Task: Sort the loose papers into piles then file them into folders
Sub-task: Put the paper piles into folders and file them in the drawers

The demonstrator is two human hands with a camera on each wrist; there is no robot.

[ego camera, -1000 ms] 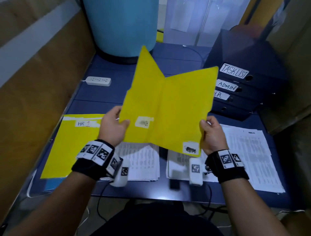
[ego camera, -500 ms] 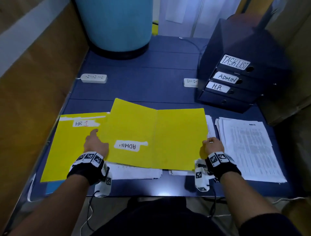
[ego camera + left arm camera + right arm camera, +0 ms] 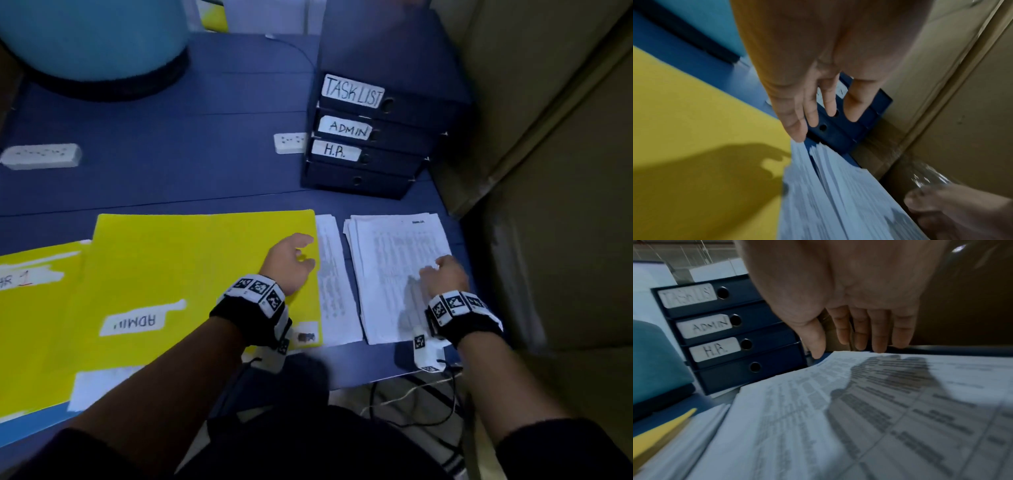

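Observation:
A yellow folder labelled ADMIN (image 3: pixel 178 274) lies opened flat on the blue table (image 3: pixel 171 178), covering most of the paper beneath it. My left hand (image 3: pixel 294 253) hovers over its right edge with relaxed fingers (image 3: pixel 813 105), holding nothing and casting a shadow on the folder (image 3: pixel 694 129). A narrow strip of the middle paper pile (image 3: pixel 334 281) shows beside the folder. My right hand (image 3: pixel 442 274) is just above the right paper pile (image 3: pixel 387 260), fingers (image 3: pixel 859 331) straight over the printed sheets (image 3: pixel 859 410). A second yellow folder marked HR 1 (image 3: pixel 30 325) lies at the far left.
Dark blue binders labelled TASK LIST, ADMIN and H.R. (image 3: pixel 363 137) are stacked behind the piles, also in the right wrist view (image 3: pixel 725 331). Two white power strips (image 3: pixel 41 156) (image 3: pixel 289 142) lie on the table. A blue drum (image 3: pixel 92 37) stands at the back left. A brown wall (image 3: pixel 548 171) closes the right side.
The opened ADMIN folder, held up in both hands, has been laid flat on the table and released. My left hand crossed to its right edge; my right hand moved over the right pile.

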